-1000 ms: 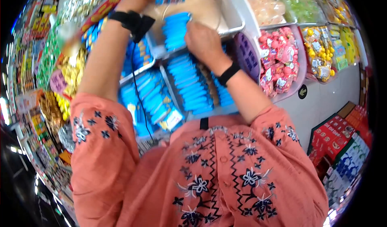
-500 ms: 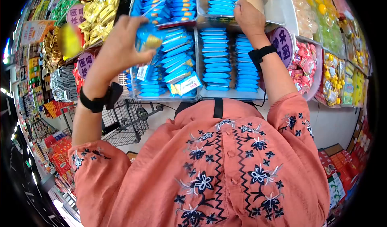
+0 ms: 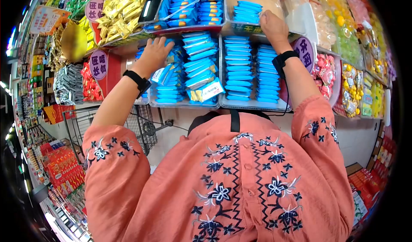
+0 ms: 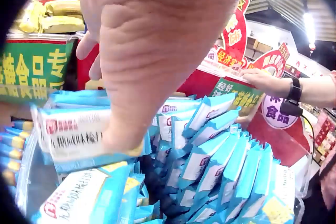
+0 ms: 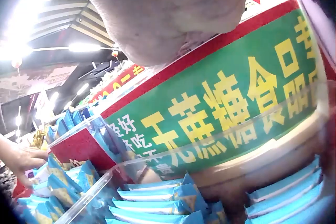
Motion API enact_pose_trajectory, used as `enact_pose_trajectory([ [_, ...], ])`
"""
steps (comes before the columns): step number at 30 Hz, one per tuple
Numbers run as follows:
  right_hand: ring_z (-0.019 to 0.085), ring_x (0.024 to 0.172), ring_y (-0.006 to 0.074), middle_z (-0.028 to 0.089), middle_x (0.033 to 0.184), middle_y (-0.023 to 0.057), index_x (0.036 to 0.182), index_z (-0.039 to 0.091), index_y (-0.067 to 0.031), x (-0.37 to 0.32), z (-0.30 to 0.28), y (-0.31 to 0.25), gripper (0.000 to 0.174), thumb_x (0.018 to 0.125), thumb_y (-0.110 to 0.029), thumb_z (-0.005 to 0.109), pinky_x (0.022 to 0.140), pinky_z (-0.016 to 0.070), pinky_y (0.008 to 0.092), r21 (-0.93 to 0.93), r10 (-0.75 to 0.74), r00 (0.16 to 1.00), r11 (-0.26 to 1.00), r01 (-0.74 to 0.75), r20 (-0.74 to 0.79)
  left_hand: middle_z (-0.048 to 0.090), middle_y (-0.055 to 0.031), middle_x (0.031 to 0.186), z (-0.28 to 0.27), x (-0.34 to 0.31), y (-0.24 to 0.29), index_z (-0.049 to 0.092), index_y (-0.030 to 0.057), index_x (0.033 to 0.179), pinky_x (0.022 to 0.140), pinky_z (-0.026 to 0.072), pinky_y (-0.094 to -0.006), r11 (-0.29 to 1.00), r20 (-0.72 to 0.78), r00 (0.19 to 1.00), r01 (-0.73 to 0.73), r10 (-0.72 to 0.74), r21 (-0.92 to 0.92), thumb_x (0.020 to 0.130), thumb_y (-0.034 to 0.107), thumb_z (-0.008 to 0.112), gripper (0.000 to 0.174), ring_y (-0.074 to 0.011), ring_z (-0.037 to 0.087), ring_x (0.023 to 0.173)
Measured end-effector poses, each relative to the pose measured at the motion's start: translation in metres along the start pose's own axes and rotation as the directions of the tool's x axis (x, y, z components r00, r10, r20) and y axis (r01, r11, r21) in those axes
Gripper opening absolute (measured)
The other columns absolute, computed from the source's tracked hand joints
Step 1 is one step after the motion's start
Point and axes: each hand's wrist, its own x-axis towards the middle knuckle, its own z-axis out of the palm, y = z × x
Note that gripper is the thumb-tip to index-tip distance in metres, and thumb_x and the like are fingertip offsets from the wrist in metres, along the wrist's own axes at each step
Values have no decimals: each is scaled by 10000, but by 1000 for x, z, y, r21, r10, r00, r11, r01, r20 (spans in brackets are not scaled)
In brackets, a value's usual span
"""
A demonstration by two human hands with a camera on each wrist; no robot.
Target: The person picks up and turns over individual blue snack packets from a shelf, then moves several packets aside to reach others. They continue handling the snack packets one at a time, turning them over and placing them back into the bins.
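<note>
Over the left lower bin (image 3: 184,104), my left hand (image 3: 155,55) reaches down among blue packets (image 3: 199,72). In the left wrist view the left hand (image 4: 152,50) has its thumb against the end of some blue-and-white packets (image 4: 79,129), its other fingers bent down behind them. My right hand (image 3: 274,27) is at the upper tray (image 3: 244,28), fingertips beside the right end of a short row of blue packets (image 3: 247,12). The right wrist view shows the right hand (image 5: 168,14) above a green sign; its fingertips are hidden there, and its grip is unclear.
A dark phone (image 3: 153,5) lies at the upper left near gold packets (image 3: 124,12). Two blue packet rows (image 3: 239,68) stand in the middle lower bin. Pink packets (image 3: 324,72) are at the right, a wire cart (image 3: 143,128) below left.
My left hand has come down from the raised, blurred packet onto the left lower bin's packets. The right hand stays by the upper row. The head view has shifted slightly.
</note>
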Motion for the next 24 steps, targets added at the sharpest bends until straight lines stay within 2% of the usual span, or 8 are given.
enact_pose_trajectory([
  [1, 680, 856, 432, 716, 943, 197, 999, 675, -91, 1, 3, 2, 300, 940, -319, 489, 770, 528, 539, 1, -12, 1000, 1000, 12, -13, 517, -183, 1335, 9, 0, -3, 493, 137, 1390, 1008, 419, -486, 999, 7, 1000, 14, -14, 33, 672, 204, 829, 795, -371, 535, 1196],
  [6, 676, 847, 432, 707, 914, 196, 975, 655, -73, 0, 13, 11, 249, 923, -283, 531, 749, 524, 543, 36, -108, 989, 993, 112, -101, 494, -164, 1394, -17, -9, 9, 455, 143, 1434, 1035, 405, -489, 978, -15, 995, 95, -100, -187, 725, 233, 833, 808, -355, 494, 1274],
  [10, 662, 935, 442, 697, 963, 233, 1001, 645, -43, 6, -5, 6, 287, 911, -288, 527, 823, 510, 540, 166, -16, 996, 986, 2, 83, 541, -169, 1339, -49, -2, 28, 500, 84, 1388, 999, 437, -474, 886, 1, 981, 176, -194, -429, 812, 224, 767, 650, -373, 530, 1224],
  [12, 649, 1003, 432, 687, 1045, 253, 1048, 631, -17, 22, -4, 11, 312, 870, -271, 595, 863, 506, 513, 236, 15, 980, 970, -62, 197, 606, -179, 1245, -57, 6, 43, 544, 53, 1341, 921, 477, -464, 862, -144, 960, 144, -241, -486, 795, 229, 792, 625, -384, 590, 1127],
  [17, 647, 1008, 416, 671, 1033, 245, 1095, 606, -6, 62, -16, 22, 348, 835, -231, 661, 869, 510, 498, 196, -278, 954, 947, 253, 113, 588, -235, 1255, -77, 22, 94, 494, 4, 1377, 985, 463, -445, 669, -163, 923, 124, -350, -733, 853, 156, 748, 602, -417, 570, 1158],
  [20, 638, 1019, 424, 644, 1073, 258, 1123, 590, -13, 73, -25, 13, 402, 807, -235, 700, 878, 515, 486, 105, -311, 934, 949, 296, 177, 593, -220, 1262, -77, 33, 116, 492, 5, 1384, 997, 458, -441, 603, -162, 908, 115, -386, -789, 861, 159, 749, 602, -391, 579, 1167],
  [21, 607, 1095, 433, 604, 1169, 263, 1250, 540, -3, 79, -34, 7, 583, 779, -274, 751, 907, 505, 460, 61, -258, 898, 966, 253, 356, 596, -218, 1266, -75, 37, 121, 495, 6, 1382, 992, 456, -453, 577, -158, 902, 114, -401, -809, 858, 177, 757, 611, -391, 580, 1165],
  [24, 608, 1087, 430, 603, 1146, 264, 1224, 534, -9, 89, -27, 2, 599, 753, -290, 776, 905, 503, 468, -6, -244, 832, 959, 285, 497, 589, -218, 1303, -75, 52, 128, 492, 7, 1396, 1013, 444, -455, 507, -127, 899, 115, -419, -854, 862, 205, 763, 630, -383, 571, 1202],
])
